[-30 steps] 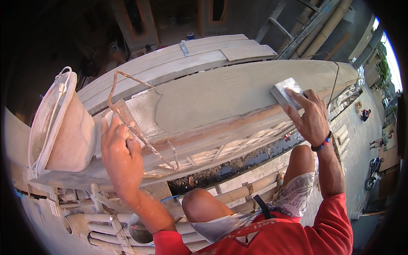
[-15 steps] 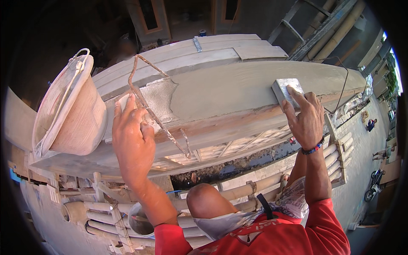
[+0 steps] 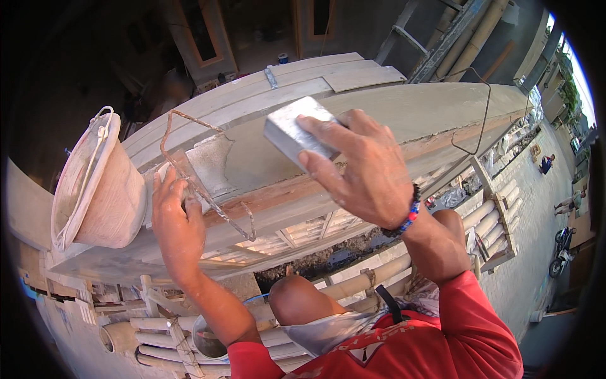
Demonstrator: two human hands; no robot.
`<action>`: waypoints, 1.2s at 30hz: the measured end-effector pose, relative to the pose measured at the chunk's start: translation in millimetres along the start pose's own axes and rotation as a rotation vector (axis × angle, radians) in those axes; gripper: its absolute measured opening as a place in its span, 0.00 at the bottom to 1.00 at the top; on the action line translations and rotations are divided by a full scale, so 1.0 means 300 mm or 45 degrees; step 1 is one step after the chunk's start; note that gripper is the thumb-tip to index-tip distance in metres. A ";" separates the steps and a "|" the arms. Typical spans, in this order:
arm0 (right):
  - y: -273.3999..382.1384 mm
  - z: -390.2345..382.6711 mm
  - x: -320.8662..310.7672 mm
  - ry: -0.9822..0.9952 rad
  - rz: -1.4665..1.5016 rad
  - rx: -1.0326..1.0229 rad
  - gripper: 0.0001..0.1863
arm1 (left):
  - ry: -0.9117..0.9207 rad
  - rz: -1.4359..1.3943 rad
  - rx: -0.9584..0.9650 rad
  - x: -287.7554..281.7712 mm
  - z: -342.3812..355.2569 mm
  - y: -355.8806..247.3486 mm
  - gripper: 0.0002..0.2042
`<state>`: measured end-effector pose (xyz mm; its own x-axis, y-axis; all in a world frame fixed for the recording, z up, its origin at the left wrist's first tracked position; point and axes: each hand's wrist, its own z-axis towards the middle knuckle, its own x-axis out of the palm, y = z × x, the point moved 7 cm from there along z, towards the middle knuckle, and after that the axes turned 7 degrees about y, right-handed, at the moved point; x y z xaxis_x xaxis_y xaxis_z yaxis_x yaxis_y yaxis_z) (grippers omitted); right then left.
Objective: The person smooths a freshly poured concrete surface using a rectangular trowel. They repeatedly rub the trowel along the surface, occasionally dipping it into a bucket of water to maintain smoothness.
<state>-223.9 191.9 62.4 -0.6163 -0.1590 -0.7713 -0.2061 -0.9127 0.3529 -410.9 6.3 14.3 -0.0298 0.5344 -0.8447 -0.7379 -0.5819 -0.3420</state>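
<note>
In my right hand (image 3: 372, 170) is a silver rectangular block (image 3: 287, 129), gripped between thumb and fingers and tilted above the smooth grey mortar (image 3: 391, 114) on top of the beam. My left hand (image 3: 178, 224) is closed at the beam's near edge, its fingers round a pale flat piece (image 3: 165, 169) that they partly hide. Just right of those fingers, a rusty bent rod (image 3: 205, 194) rises from the beam and loops over it. A rougher, paler patch (image 3: 211, 161) lies beside the rod, where the smooth mortar ends.
A mortar-stained bucket (image 3: 112, 196) lies tipped at the beam's left end. Another bent rod (image 3: 487, 120) stands toward the right end. Bamboo poles (image 3: 353, 287) run below me, with a second bucket (image 3: 208, 338) among them. Far down right are people and a motorcycle (image 3: 560, 252).
My right hand has swung left along the beam with the silver block, lifting it off the mortar's near edge. My left hand stays by the rusty rod. The view has shifted slightly.
</note>
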 end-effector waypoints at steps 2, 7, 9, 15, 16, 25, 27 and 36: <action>-0.168 -0.064 -0.127 -0.083 -0.061 0.232 0.21 | 0.010 0.008 0.008 0.001 0.003 0.016 0.20; -0.553 -0.270 -0.385 -0.199 -0.302 0.667 0.23 | -0.014 -0.117 0.027 0.007 0.011 -0.006 0.19; -0.638 -0.321 -0.441 -0.314 -0.166 0.659 0.24 | -0.084 -0.154 -0.002 -0.019 0.008 -0.009 0.19; -0.752 -0.461 -0.564 -0.445 0.219 0.774 0.29 | -0.780 -0.353 0.224 -0.185 -0.241 -0.169 0.18; -0.785 -0.500 -0.577 -0.522 0.426 0.745 0.28 | -0.883 -0.411 0.361 -0.189 -0.280 -0.233 0.18; -1.056 -0.788 -0.717 -0.981 0.798 0.690 0.22 | 0.217 0.283 0.116 0.264 -0.114 -0.492 0.31; -1.123 -0.825 -0.737 -1.008 0.793 0.710 0.23 | 0.236 0.348 0.058 0.288 -0.111 -0.493 0.30; -1.406 -0.868 -0.801 -0.924 0.446 0.904 0.27 | 0.156 0.447 -0.141 0.309 -0.103 -0.476 0.30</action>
<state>209.0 517.2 -39.0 -0.9829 0.1058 -0.1510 -0.1809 -0.3951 0.9006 -287.5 120.0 -27.8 -0.1818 0.2174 -0.9590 -0.6196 -0.7826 -0.0600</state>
